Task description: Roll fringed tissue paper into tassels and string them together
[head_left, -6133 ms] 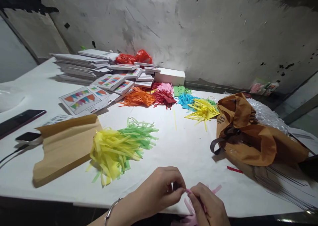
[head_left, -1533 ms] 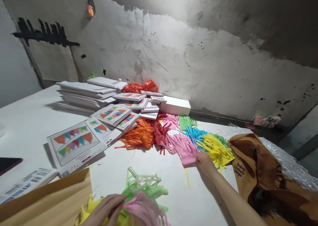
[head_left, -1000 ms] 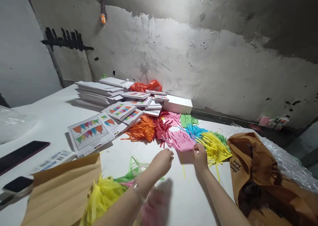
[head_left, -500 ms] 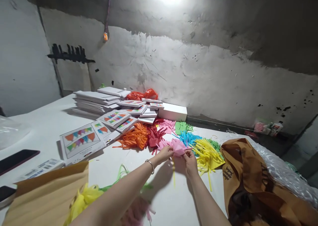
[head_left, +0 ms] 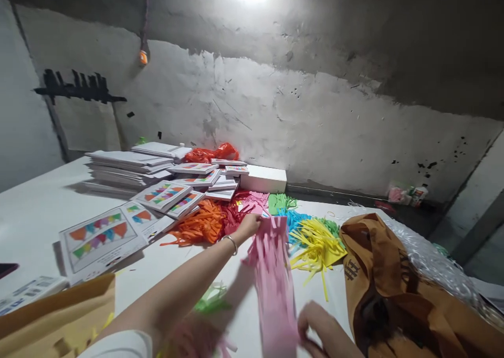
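A long strip of pink fringed tissue paper (head_left: 275, 284) stretches from the middle of the table toward me, its cut strands at the far part and a plainer, blurred band near me. My left hand (head_left: 251, 225) is closed on its far end, thumb and fingers pinched. At the near right edge is my right hand (head_left: 325, 329), smeared by motion, its fingers curled against the paper. Beyond lie bundles of fringed paper: orange (head_left: 205, 224), dark red (head_left: 233, 216), blue (head_left: 295, 219), green (head_left: 281, 203) and yellow (head_left: 315, 242).
Stacks of white printed packs (head_left: 122, 171) and loose bunting-picture packs (head_left: 98, 240) lie to the left. A white box (head_left: 263, 179) and a red plastic bag (head_left: 214, 152) stand at the back. On the right lies a brown bag (head_left: 374, 274); a brown envelope (head_left: 51, 316) is at the near left.
My right hand has moved down toward me, and the bunched pink paper is now drawn out into a long strip. My left hand stays at its far end. The view has shifted right.
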The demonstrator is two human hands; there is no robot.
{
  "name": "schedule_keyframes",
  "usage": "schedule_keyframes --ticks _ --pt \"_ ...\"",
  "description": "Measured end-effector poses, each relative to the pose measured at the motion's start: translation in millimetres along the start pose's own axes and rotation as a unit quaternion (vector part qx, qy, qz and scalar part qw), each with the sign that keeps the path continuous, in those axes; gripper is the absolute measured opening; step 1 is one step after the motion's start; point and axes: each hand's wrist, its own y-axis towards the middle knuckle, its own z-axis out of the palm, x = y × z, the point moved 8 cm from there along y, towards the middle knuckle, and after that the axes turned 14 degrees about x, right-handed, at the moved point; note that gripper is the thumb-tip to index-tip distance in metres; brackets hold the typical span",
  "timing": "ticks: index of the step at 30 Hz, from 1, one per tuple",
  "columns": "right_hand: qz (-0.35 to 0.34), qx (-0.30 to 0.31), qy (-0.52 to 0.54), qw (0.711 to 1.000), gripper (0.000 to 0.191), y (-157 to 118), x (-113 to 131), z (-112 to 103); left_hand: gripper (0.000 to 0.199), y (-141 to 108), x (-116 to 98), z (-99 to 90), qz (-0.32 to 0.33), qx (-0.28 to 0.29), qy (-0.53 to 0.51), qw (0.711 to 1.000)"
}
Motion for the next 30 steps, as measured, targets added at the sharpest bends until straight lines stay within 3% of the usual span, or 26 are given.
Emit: schedule_keyframes --ticks 4,8,13,18,22,24,26,28,30 --pt "0.064 0.011 -0.019 0.998 0.022 -51 -9 -6 0.032 28 -18 -36.3 -0.004 -0.036 -0.015 0.999" --pt "0.126 0.010 -0.043 0.991 0.025 -77 -22 -17 0.031 43 -49 -56.8 0.021 -0.074 -0.023 0.997" --pt "0.179 -0.005 -0.075 0.981 0.027 -92 -36 -27 0.030 43 -75 -46.0 0.037 -0.083 -0.039 0.995" --pt "0.215 -0.015 -0.119 0.969 0.021 -107 -43 -29 0.029 28 -70 -25.7 0.030 -0.042 -0.072 0.996" --pt "0.240 0.001 -0.166 0.956 0.016 -117 -44 -27 0.027 12 -62 -42.3 0.020 -0.028 -0.105 0.994" --pt "0.254 0.015 -0.198 0.947 0.008 -108 -45 -29 0.026 2 -60 -62.0 0.019 -0.031 -0.119 0.992" --pt "0.252 0.034 -0.231 0.939 0.022 -81 -44 -31 0.024 -9 -61 -85.6 0.021 -0.039 -0.127 0.991" --pt "0.225 0.060 -0.258 0.938 0.031 -34 -40 -28 0.022 -22 -61 -109.4 0.021 -0.053 -0.130 0.990" --pt "0.182 0.086 -0.278 0.939 0.026 26 -34 -19 0.020 -34 -61 -131.0 0.021 -0.071 -0.129 0.989"
